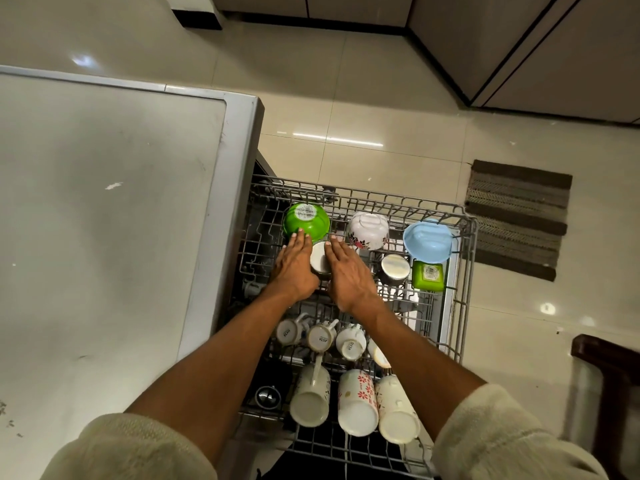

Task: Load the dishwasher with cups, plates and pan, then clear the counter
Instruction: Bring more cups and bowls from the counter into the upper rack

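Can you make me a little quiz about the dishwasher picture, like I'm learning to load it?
1. True or false: the green bowl in the rack sits upside down.
2. What sits between the left hand and the right hand? A) a white cup B) a pan C) a fork
3. Fill in: the bowl in the rack's far right corner is light ____.

Key: 1 true; 2 A; 3 blue.

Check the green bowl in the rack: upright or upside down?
Upside down: the green bowl shows its base and barcode sticker facing up in the rack.
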Demonstrator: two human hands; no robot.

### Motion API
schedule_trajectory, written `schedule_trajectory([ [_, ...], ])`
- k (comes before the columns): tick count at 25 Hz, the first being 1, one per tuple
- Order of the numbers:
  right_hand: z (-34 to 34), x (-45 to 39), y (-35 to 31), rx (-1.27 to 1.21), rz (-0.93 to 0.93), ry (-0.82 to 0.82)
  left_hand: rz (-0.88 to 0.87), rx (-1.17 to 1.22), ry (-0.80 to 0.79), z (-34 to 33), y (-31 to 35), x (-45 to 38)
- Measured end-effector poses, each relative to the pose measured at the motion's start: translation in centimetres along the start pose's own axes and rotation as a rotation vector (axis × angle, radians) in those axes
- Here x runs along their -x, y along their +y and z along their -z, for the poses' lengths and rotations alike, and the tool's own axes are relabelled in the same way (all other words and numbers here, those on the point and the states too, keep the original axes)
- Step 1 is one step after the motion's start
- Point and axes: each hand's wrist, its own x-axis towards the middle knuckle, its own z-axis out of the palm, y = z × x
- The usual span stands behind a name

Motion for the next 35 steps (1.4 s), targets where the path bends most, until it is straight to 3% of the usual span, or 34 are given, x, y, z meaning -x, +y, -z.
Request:
schedule_trajectory([
  [11,-0.8,8.8,1.1,0.000,-0.069,-0.021,0.007,0.004,-0.098,-6.2,2.7,8.0],
  [26,-3.2,17.7,-2.7,0.080,0.059,-0.028,-0.010,0.076,0.094,-10.5,3.3,19.3],
  [35,-4.8,26.0,-8.5,0.166,0.229,0.047,0.096,0.111,0.251,-13.7,1.0,30.7],
])
